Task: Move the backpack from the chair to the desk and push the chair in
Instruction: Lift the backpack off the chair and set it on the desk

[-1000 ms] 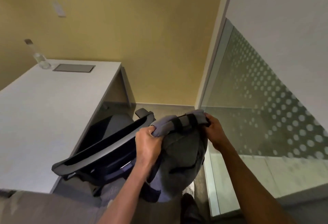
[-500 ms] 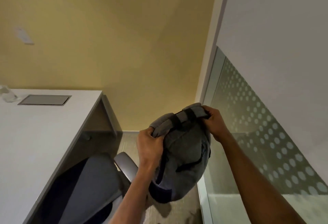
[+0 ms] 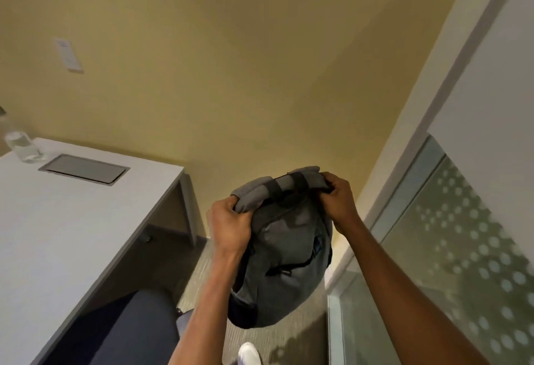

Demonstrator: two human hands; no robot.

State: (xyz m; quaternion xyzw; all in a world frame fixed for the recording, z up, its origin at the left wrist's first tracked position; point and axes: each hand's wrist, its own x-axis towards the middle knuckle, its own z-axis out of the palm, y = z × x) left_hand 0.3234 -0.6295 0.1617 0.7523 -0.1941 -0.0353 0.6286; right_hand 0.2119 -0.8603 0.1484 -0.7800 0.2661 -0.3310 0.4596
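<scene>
Backpack (image 3: 284,263) airborne, right of desk (image 3: 57,220), above floor.
Left hand (image 3: 229,227) and right hand (image 3: 338,202) both fisted on its top straps; chair (image 3: 135,330) seat near-left, yellow wall far.

A single head-worn wide-angle camera looks forward and steeply down from standing height, close above the person's two raised forearms, facing a yellow wall (image 3: 231,75), with a desk (image 3: 57,234) at left and a frosted glass partition (image 3: 462,249) at right.
</scene>
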